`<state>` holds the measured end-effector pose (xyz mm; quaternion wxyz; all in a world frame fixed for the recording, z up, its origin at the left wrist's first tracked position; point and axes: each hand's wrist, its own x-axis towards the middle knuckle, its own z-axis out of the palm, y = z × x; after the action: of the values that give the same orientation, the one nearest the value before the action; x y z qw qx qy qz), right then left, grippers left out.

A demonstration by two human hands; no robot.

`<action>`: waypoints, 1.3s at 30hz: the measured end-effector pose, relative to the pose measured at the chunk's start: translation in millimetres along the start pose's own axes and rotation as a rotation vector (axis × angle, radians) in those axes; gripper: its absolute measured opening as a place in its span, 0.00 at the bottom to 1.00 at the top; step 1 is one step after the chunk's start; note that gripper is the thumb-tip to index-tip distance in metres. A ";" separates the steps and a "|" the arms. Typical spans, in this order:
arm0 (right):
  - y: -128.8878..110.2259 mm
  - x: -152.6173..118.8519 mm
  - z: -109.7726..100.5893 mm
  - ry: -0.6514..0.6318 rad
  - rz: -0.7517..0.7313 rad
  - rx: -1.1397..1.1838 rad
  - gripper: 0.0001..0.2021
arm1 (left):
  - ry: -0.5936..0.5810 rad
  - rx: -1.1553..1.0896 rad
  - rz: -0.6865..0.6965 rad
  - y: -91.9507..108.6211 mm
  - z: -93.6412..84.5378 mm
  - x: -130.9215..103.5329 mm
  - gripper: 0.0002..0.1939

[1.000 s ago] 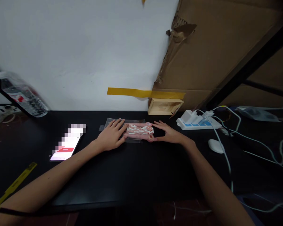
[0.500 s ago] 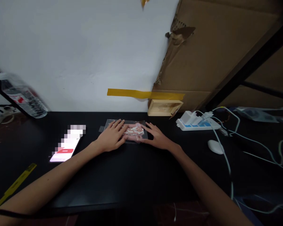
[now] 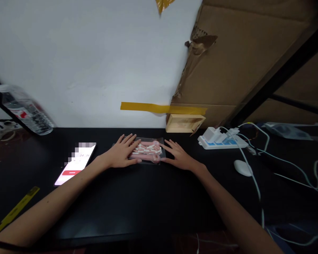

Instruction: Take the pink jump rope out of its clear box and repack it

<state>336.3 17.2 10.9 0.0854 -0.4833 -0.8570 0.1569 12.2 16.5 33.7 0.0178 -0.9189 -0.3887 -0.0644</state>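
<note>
A clear plastic bag [image 3: 161,141] lies flat on the black table. Inside is what looks like a beaded skipping rope [image 3: 145,150], with two pink handles and pink and white segments bunched between them. My left hand [image 3: 121,151] rests palm down over the left end of the bag, fingers stretched out and covering that end. At the right end, my right hand [image 3: 178,155] is spread, its fingertips touching the bag's edge near the round handle ends. Neither hand grips anything.
A lit phone [image 3: 74,165] lies left of my left forearm. At the back stand a shallow wooden box [image 3: 185,123] and a bottle [image 3: 29,113]. To the right are a power strip [image 3: 222,143] with cables and a white mouse [image 3: 242,168]. Wall and cardboard [image 3: 241,53] rise behind.
My left hand has slid left along the bag, so more of the pink and white rope shows. My right hand has barely moved. The whole view has shifted slightly.
</note>
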 end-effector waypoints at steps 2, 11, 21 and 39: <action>0.9 0.1 1.5 0.010 -0.013 -0.009 0.40 | 0.026 0.016 0.011 0.8 2.6 -0.3 0.44; -7.8 -1.9 4.7 0.030 -0.055 -0.042 0.42 | 0.050 0.020 0.041 13.7 2.4 -1.3 0.44; -13.0 2.5 11.3 0.101 -0.094 0.006 0.45 | 0.046 0.041 -0.011 35.1 6.6 -0.9 0.44; -0.7 -7.9 -24.9 0.481 -0.046 0.157 0.24 | 0.096 0.020 -0.109 15.0 14.9 5.0 0.44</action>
<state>347.2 14.8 34.5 0.3276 -0.4790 -0.8081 0.1013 28.0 10.8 19.9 0.0420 -0.8921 -0.4374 -0.1054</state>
